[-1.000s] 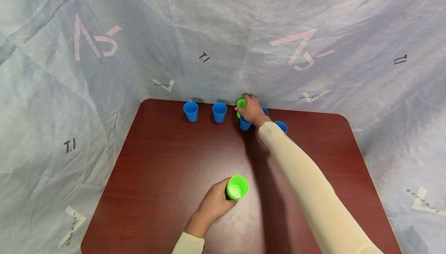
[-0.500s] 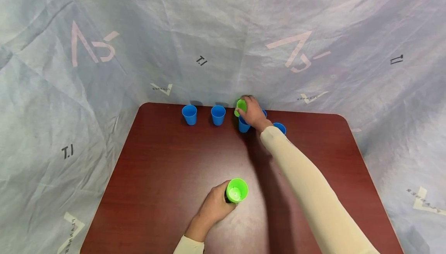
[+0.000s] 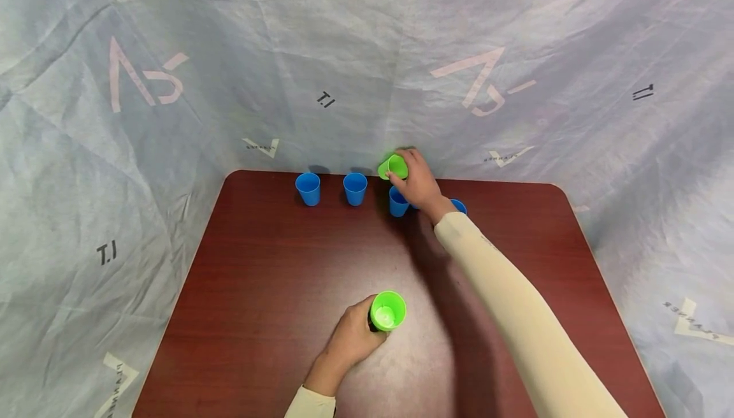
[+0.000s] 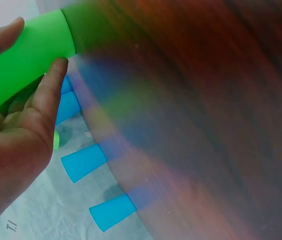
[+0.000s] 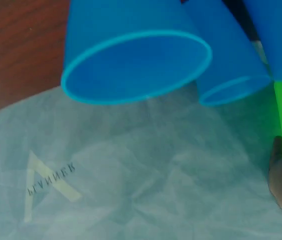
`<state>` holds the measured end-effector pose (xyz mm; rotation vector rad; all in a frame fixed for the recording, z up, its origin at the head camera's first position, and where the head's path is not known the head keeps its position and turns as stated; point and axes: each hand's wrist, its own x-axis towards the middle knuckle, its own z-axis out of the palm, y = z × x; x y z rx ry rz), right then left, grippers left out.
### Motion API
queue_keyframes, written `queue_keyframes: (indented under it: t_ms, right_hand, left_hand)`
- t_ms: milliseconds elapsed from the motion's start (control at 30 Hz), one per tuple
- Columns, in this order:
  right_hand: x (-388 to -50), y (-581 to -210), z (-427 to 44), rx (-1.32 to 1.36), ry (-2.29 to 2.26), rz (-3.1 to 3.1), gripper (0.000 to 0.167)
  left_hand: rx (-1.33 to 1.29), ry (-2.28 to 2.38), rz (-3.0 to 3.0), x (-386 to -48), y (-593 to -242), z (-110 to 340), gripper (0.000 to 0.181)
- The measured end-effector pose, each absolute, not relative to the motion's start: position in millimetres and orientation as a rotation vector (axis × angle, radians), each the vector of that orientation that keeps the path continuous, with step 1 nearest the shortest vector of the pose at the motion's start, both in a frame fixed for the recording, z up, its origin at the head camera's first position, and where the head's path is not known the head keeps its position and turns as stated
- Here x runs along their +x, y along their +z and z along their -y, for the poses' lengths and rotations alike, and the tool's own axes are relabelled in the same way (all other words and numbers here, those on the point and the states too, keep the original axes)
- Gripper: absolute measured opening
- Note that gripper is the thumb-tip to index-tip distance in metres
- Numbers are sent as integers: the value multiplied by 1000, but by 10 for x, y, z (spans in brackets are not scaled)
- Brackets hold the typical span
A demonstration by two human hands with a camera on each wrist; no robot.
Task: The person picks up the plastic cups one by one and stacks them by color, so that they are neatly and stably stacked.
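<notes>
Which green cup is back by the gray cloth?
The green cup in the right hand, behind a blue cup; the left hand holds its green cup nearer the front.

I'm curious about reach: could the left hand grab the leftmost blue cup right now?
Probably not at once: the left hand holds a green cup, though bare tabletop seems to leave the way to the leftmost blue cup free.
</notes>
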<state>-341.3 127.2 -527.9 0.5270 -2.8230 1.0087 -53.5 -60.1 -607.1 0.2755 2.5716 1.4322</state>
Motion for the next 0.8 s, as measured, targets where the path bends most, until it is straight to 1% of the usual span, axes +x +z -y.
queue_keyframes:
  t_ms: [400, 800]
  right_hand:
    - [-3046, -5099, -1237, 639, 1091, 2620, 57]
    - [-2730, -4958, -1289, 691, 1094, 2463, 57]
  left_hand:
    - [268, 1420, -2586, -529, -6082, 585, 60]
    - [258, 1401, -2589, -517, -6060, 600, 60]
